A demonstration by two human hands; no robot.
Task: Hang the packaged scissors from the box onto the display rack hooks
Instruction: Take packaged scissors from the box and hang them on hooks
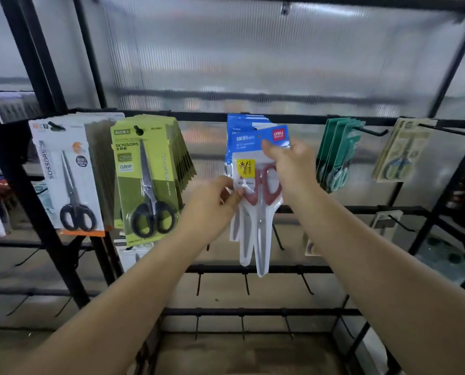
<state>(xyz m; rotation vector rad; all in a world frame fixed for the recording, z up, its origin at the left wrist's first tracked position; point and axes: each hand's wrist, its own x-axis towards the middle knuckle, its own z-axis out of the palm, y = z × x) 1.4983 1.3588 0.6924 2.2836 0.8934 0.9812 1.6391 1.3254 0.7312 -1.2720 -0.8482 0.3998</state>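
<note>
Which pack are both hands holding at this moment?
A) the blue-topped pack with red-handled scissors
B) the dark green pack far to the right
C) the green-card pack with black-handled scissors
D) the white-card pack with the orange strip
A: the right hand grips the blue-topped pack near its top, while the left hand pinches its left edge.

Before you stands a black metal display rack (301, 119) with hooks on its crossbars. From its top bar hang white-carded scissors packs (66, 180), lime-green carded scissors packs (144, 180), blue-and-white bagged scissors (249, 147), dark green carded packs (339, 147) and, blurred, what seem beige carded packs (403, 150).
</note>
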